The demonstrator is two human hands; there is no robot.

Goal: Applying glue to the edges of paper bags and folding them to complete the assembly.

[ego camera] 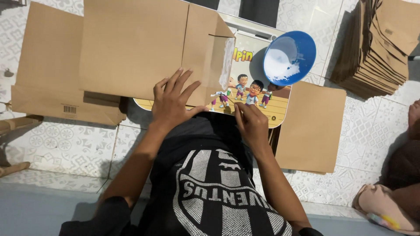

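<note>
The left hand (171, 104) lies flat on a big brown paper sheet (144, 48), with its 5 fingers spread wide and open, pressing down near the sheet's bottom edge. The sheet stretches up and away from that hand, and it has a folded flap (217, 61) on its right side with a strip of white glue along the flap's edge. The right hand (251, 124) sits just to the right of the left hand, below the flap and not touching the sheet. Its fingers are curled in, and I cannot tell if it holds anything. Both hands rest at the near edge of a small table (271, 109) with cartoon children painted on top. The brown sheet covers most of the left part of that table. A blue bowl (289, 57) with white glue inside stands on the table's far right corner, up and to the right of the right hand. A plain brown paper piece (311, 126) lies on the tiled floor (78, 144) just right of the table. A tall stack of brown folded papers (376, 43) sits at the top right, well apart from both hands. More brown sheets (48, 74) lie on the floor to the left.
</note>
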